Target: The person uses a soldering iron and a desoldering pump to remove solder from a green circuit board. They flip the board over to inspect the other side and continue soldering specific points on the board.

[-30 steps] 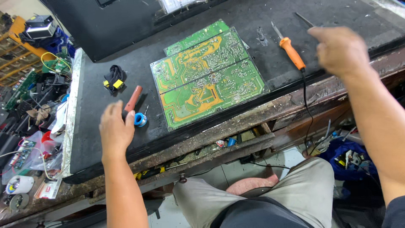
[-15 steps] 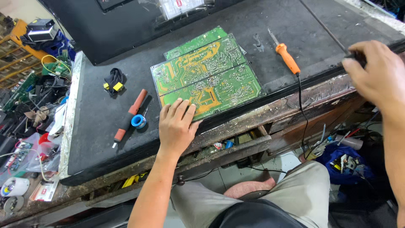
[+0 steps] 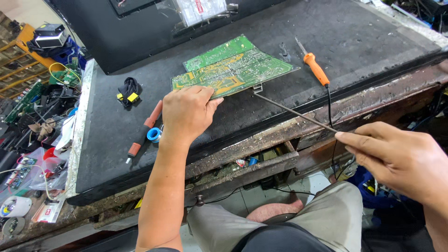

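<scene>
A green circuit board [image 3: 233,67] lies on the black mat [image 3: 364,42], its near edge lifted off the surface. My left hand [image 3: 186,112] grips that near edge at the board's front left corner. My right hand [image 3: 401,158] pinches the end of a thin metal rod [image 3: 294,113] between thumb and fingers. The rod runs up and left, and its far tip reaches the board's lifted front edge.
An orange-handled soldering iron [image 3: 315,67] lies right of the board, cord hanging over the bench edge. A red-handled tool [image 3: 144,128] and a blue solder spool [image 3: 154,134] lie left of my hand, with a black-and-yellow connector bundle [image 3: 128,91] behind. Clutter fills the far left.
My left hand moved from the mat to the board's edge and tilted it up. My right hand came down from the back right, now holding the thin rod toward the board.
</scene>
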